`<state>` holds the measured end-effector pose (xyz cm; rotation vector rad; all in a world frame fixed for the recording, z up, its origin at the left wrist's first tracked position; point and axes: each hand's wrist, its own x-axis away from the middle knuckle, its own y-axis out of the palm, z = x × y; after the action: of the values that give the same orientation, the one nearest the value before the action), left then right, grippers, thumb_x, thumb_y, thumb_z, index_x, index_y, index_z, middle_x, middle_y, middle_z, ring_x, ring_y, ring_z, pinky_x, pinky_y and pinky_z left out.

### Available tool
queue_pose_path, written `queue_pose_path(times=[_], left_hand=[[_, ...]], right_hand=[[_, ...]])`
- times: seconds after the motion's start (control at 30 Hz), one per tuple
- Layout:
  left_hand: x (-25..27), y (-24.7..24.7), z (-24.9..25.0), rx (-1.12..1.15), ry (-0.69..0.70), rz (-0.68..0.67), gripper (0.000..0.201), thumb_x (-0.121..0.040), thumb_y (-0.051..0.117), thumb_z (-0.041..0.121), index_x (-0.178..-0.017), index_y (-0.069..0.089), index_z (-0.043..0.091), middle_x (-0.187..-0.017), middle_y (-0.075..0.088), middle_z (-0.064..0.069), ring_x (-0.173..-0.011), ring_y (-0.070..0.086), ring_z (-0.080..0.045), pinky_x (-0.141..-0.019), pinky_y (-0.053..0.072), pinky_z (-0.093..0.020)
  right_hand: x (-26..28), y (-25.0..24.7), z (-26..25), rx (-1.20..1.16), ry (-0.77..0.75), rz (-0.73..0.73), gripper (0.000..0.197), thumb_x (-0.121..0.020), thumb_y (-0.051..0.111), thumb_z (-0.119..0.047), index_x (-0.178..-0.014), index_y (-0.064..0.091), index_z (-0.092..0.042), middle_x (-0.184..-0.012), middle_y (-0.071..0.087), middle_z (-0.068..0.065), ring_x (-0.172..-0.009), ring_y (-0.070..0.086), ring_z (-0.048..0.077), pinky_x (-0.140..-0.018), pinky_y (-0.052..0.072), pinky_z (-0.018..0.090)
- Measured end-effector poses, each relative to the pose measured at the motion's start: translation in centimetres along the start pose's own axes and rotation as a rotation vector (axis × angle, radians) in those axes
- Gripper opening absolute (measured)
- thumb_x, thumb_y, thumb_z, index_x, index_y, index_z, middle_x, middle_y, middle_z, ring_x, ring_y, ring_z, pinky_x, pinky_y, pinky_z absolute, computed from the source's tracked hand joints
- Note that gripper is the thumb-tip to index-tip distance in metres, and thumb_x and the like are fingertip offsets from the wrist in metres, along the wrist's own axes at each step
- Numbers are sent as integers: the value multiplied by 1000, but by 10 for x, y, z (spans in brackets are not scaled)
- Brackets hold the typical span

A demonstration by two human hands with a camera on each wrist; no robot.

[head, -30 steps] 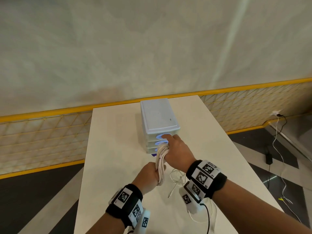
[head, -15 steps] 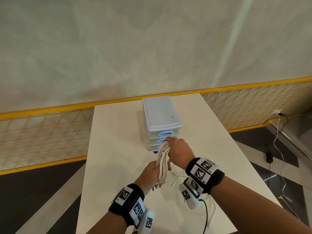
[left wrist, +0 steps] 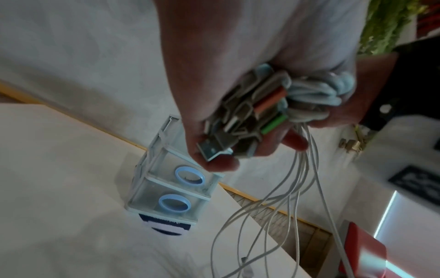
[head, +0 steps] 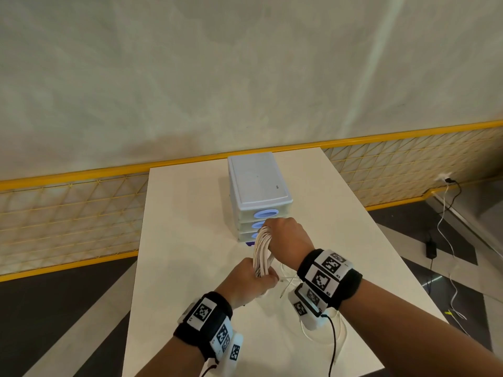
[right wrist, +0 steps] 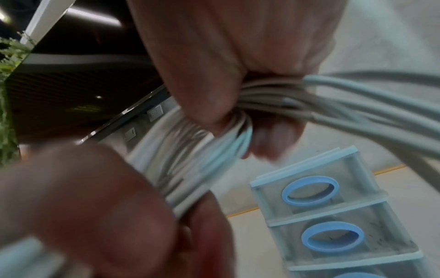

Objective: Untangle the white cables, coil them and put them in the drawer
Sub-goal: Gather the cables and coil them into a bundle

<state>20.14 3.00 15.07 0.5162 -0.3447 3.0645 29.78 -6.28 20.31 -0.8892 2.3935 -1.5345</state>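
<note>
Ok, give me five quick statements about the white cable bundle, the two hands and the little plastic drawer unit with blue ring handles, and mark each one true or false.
1. Both hands hold the bundle of coiled white cables. True: the left hand grips its near end, the right hand its far end.
2. The top drawer of the small translucent plastic drawer unit with blue ring handles is pulled open. False: the drawers look shut.
3. The drawer unit stands on the white table. True.
4. The left hand holds metal USB plugs. True.
5. All cables are already in a drawer. False: the bundle is in the hands, and loose white cable lies on the table.
</note>
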Motion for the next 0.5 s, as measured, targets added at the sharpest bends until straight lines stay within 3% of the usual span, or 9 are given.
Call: queue_pose_path(times=[0.1,0.17,0.23,0.3,0.33,0.4,0.5], left_hand=[[-3,0,-1,-83,24,-4,13,-86,50,14,-81,63,12,-46,43,10,-44,41,-8,-49,37,-18],[-3,0,-1,-90,66,11,9,-92,52,22,-88,59,27,-48,50,13,-47,46,-3,-52,40,-13],[-5,1,0,-68,111,5,10,-92,55,37,-102,57,36,-59,58,18,-51,48,3,-54,39,-8],[-8,2,2,-79,137,17,13,-90,57,44,-102,57,40,-73,63,17,-59,53,6,-59,41,-7],[-9,3,3,-97,136,36,11,-88,58,45,-97,59,39,-76,64,14,-63,55,6,-61,42,-8],[-13,4,2,-114,117,76,22,-85,62,43,-89,65,21,-72,62,5,-62,52,-5,-62,42,-18],[-18,4,-2,-82,104,133,28,-80,65,32,-80,60,4,-65,56,-5,-57,44,-11,-58,39,-28]], right_hand=[[-2,4,-1,-247,-18,-4,28,-81,45,1,-97,64,-13,-96,70,8,-86,68,25,-78,56,38],[0,5,-3,-371,-13,9,29,-82,46,3,-100,62,-13,-92,68,4,-84,66,20,-78,55,30],[2,5,-5,-468,-12,51,31,-81,49,4,-97,61,-18,-87,64,-3,-82,64,19,-78,56,30],[2,7,-6,-546,-4,76,30,-79,49,3,-90,60,-23,-82,63,-8,-82,65,19,-79,57,37],[1,8,-6,-573,3,78,29,-79,49,2,-88,60,-23,-81,62,-10,-83,65,19,-79,57,40],[1,9,-7,-631,22,82,28,-80,47,1,-88,62,-22,-84,63,-10,-84,66,20,-79,57,42],[-1,10,-9,-730,37,88,28,-80,47,0,-88,63,-22,-86,64,-5,-85,67,25,-78,57,47]])
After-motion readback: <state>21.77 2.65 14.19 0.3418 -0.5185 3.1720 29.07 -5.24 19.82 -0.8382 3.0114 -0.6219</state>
